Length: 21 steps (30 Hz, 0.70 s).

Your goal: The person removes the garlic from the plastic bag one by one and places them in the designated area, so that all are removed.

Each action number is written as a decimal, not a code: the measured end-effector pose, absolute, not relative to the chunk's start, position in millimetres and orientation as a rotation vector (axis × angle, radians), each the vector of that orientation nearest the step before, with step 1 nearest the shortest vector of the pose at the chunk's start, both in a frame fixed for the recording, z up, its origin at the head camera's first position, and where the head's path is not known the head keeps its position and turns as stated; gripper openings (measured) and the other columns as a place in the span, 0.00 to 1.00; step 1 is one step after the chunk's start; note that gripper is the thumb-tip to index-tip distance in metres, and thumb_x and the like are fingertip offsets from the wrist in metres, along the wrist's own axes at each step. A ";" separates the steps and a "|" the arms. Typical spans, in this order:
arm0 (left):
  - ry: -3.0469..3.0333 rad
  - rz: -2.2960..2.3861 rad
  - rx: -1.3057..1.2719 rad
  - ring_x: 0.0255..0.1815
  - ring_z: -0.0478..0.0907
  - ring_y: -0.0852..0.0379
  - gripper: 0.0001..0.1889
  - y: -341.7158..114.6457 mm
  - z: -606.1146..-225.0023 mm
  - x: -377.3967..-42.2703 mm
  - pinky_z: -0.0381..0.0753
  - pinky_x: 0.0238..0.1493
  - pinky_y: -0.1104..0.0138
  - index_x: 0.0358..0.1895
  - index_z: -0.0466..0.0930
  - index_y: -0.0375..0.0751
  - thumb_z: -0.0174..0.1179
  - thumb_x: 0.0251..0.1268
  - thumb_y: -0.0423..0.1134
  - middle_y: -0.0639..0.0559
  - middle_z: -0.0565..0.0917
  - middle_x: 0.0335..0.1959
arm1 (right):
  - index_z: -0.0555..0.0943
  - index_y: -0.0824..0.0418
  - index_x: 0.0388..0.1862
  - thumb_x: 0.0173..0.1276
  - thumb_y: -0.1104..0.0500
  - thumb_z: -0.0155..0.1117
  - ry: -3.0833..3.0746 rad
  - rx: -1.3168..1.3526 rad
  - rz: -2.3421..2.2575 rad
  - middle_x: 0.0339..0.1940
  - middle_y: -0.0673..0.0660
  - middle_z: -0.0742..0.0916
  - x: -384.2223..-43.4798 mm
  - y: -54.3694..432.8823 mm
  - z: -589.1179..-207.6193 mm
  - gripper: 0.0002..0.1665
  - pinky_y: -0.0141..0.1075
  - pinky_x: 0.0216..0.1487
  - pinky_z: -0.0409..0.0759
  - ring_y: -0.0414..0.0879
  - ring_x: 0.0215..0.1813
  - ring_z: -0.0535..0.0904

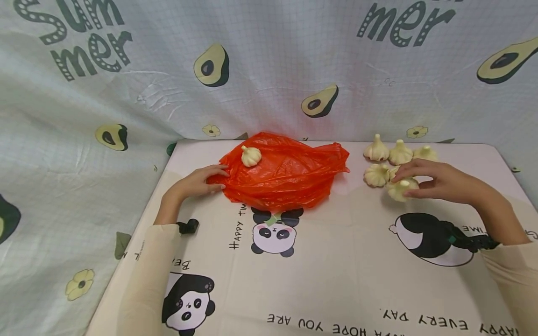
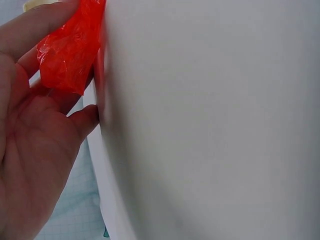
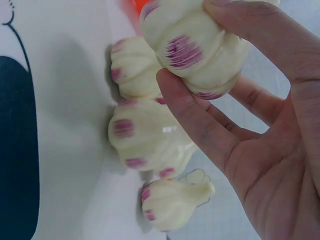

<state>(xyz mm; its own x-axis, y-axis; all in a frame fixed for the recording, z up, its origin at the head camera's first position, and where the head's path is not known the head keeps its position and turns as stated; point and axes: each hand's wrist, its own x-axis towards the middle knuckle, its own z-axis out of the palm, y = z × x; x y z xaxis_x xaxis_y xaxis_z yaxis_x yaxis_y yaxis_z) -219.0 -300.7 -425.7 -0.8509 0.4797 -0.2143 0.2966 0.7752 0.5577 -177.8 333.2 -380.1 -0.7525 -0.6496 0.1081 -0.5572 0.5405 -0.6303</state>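
Note:
My right hand (image 1: 441, 182) pinches a garlic bulb (image 1: 402, 190) between thumb and fingers, raised above the table at the right. In the right wrist view this bulb (image 3: 192, 47) is pale with purple streaks. Just beyond it, several more garlic bulbs (image 1: 376, 149) stand close together. A crumpled red plastic bag (image 1: 286, 172) lies at the back middle, with a single garlic bulb (image 1: 251, 157) on its left part. At the bag's left end, my left hand (image 1: 197, 181) holds its edge. The left wrist view has the bag (image 2: 75, 50) between thumb and fingers; the fingertips are partly hidden.
The table is covered by a pale cloth (image 1: 328, 261) printed with pandas and lettering. A curtain (image 1: 269, 93) with avocado prints hangs behind the table and along its left side. Black straps (image 1: 189, 226) circle both wrists.

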 end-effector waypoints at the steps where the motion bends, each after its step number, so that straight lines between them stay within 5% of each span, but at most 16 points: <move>1: 2.624 0.739 0.596 0.79 0.56 0.37 0.21 -300.9 -425.9 -219.2 0.55 0.77 0.39 0.65 0.78 0.40 0.62 0.72 0.41 0.42 0.66 0.77 | 0.86 0.51 0.54 0.57 0.68 0.78 2.631 -1.035 -1.003 0.54 0.40 0.82 -176.8 334.5 -380.5 0.26 0.18 0.48 0.79 0.26 0.59 0.73; 21: 2.619 0.775 0.630 0.79 0.57 0.37 0.20 -302.1 -428.1 -219.2 0.54 0.78 0.42 0.64 0.79 0.38 0.63 0.72 0.39 0.41 0.66 0.76 | 0.87 0.54 0.53 0.54 0.69 0.79 2.723 -0.887 -0.995 0.53 0.37 0.81 -163.2 362.2 -397.2 0.27 0.17 0.45 0.77 0.22 0.58 0.71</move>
